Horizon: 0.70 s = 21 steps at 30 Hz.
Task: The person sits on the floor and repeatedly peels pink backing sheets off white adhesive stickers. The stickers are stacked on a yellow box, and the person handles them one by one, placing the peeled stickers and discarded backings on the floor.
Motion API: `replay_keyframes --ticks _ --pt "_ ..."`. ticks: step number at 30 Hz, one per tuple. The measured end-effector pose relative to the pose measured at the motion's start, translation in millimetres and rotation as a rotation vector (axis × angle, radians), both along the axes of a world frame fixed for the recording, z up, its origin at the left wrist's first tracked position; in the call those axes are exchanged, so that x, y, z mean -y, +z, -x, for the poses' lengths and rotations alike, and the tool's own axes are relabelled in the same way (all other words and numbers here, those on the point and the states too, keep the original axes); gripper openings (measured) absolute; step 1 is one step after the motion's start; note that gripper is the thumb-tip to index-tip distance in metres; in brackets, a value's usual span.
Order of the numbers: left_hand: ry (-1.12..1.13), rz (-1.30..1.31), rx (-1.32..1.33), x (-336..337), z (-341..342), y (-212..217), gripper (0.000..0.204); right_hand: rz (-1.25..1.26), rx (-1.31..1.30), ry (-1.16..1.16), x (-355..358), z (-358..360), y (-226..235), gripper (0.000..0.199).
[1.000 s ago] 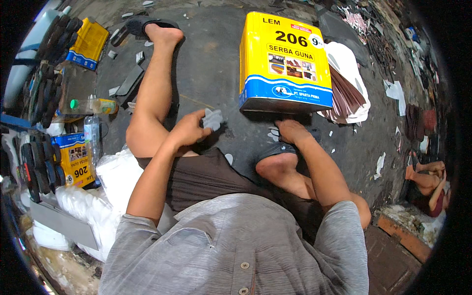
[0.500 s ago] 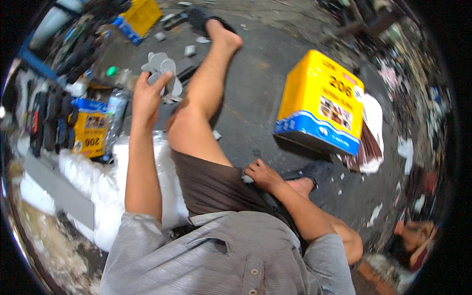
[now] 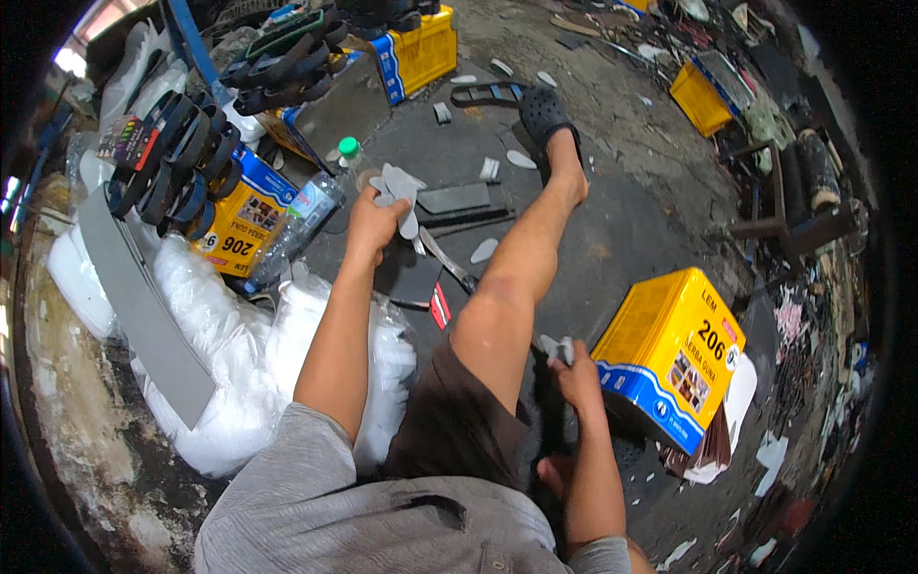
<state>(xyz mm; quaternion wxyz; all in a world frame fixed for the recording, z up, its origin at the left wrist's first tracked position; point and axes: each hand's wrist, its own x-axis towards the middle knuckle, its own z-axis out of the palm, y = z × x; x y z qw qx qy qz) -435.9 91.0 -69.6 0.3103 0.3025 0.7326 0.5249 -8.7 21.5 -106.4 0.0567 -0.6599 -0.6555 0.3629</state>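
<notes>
My left hand (image 3: 371,228) is closed on a small fan of flat, light-grey oval pieces (image 3: 399,184), held above the dark floor. Just beyond it lie black flat strips (image 3: 464,199), and a clear bottle with a green cap (image 3: 350,149) stands close by. To the right of my bent knee, my right hand (image 3: 580,380) pinches small pale-grey pieces (image 3: 555,350), partly hidden by its fingers. It is beside a yellow and blue tin (image 3: 669,359). Near my knee a pair of scissors or similar long tool (image 3: 445,256) lies partly hidden.
Plastic-wrapped white bundles (image 3: 215,364) and a long grey strip (image 3: 143,306) are at my left. Dark sandal straps (image 3: 177,163) sit stacked around another yellow tin (image 3: 244,215). Loose oval pieces (image 3: 485,251) are scattered on the floor. Farther right stands a dark frame (image 3: 765,191).
The view has shifted left and up. My right hand has moved from beside my thigh forward to near the yellow tin. My left hand still holds the grey pieces.
</notes>
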Motion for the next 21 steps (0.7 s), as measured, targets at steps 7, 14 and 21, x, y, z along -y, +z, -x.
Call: replay_keyframes --ticks 7,14,21 --pt "0.232 -0.012 -0.231 -76.7 -5.6 -3.0 0.06 -0.141 -0.252 -0.154 -33.2 11.9 67.9 0.04" --pt "-0.215 0.239 -0.424 13.8 -87.5 -44.3 0.022 0.129 -0.592 -0.366 -22.0 14.0 73.7 0.035" --pt "-0.747 0.168 0.108 99.3 -116.5 -113.9 0.038 0.051 -0.763 -0.136 -124.3 114.9 116.9 0.06"
